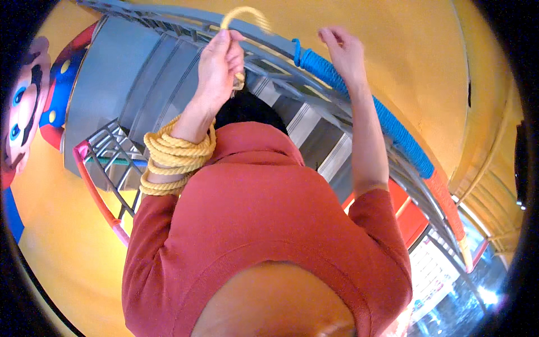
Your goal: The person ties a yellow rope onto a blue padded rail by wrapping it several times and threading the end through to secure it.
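Note:
My left hand (220, 59) is closed around a yellow rope (178, 149). A short end of it arcs up over the fist toward the right, its tip blurred. Several coils of the same rope hang around my left forearm, and a bit shows just below the fist. My right hand (343, 50) is raised over the railing's far side, fingers curled in, with nothing visible in them. Between the hands, the metal stair railing (269, 45) carries a tight wrapping of blue rope (393, 126), whose loose blue end sticks up at the top.
Grey stairs (306, 126) with light edge strips lie under the railing. Lower down, the rail has an orange wrapping (446, 202). At left are a second railing (101, 191) with pink and red wrapping, and a painted cartoon figure (33, 112) on the yellow wall.

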### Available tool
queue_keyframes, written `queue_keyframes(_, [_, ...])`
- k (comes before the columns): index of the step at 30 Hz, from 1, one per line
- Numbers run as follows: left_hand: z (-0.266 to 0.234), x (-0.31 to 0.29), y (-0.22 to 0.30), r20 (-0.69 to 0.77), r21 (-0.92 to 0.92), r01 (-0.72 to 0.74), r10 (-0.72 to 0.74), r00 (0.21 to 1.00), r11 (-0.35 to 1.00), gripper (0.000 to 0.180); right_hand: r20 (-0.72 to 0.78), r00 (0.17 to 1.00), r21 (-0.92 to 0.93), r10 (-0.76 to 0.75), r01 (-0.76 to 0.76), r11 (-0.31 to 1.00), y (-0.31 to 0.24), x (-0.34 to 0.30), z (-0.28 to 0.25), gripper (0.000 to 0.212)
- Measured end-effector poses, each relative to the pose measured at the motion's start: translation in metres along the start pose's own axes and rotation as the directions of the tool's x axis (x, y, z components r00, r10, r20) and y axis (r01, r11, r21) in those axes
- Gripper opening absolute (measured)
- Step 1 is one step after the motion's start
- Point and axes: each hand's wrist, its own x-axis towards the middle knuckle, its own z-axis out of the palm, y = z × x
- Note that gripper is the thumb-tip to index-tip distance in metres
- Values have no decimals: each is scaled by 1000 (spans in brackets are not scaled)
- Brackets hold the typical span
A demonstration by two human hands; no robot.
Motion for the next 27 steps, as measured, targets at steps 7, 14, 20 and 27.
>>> queue_keyframes(7, [-6, 13, -31, -227, 47, 354, -335, 914, 934, 21, 528, 792, -195, 307, -239, 951, 47, 64, 75, 49])
queue_keyframes(14, [-45, 0, -34, -102, 466, 193, -164, 981, 864, 21, 414, 910, 616, -41, -246, 748, -32, 46, 112, 28])
queue_keyframes(20, [-51, 9, -48, 180, 584, -131, 30, 983, 802, 27, 624, 781, 710, -40, -545, 446, -79, 35, 110, 31])
queue_keyframes(27, [-46, -7, -67, 363, 444, 45, -225, 904, 895, 22, 601, 773, 687, 205, -630, 361, -71, -18, 78, 31])
